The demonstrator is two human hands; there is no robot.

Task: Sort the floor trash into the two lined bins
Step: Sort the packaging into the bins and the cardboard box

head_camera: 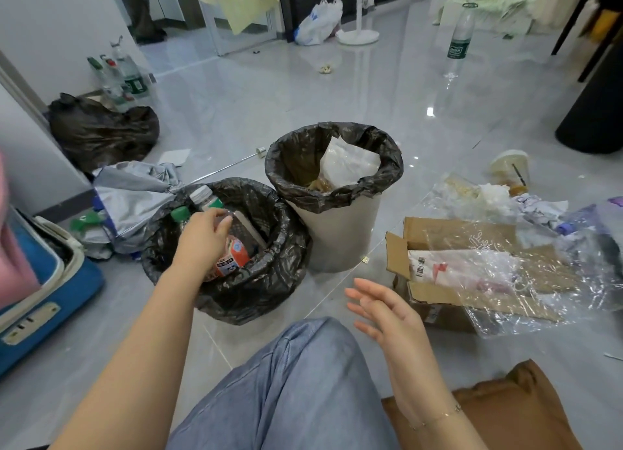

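Two bins lined with black bags stand on the grey tiled floor. The near left bin (269, 281) holds several plastic bottles. My left hand (202, 237) reaches into it and grips a clear bottle with an orange label (236, 252). The taller white bin (337, 244) behind it holds a white paper bag (350, 163) and other scraps. My right hand (387, 314) hovers open over the floor, fingers spread, holding nothing. To its right lies a torn cardboard box (435, 294) under clear plastic wrap (526, 281).
Crumpled tissue and a plastic drink cup (510, 171) lie at the right. A water bottle (459, 33) stands far back. A full black bag (101, 132), a grey umbrella (135, 200) and a blue suitcase (50, 298) sit at the left. My knee (303, 382) is in front.
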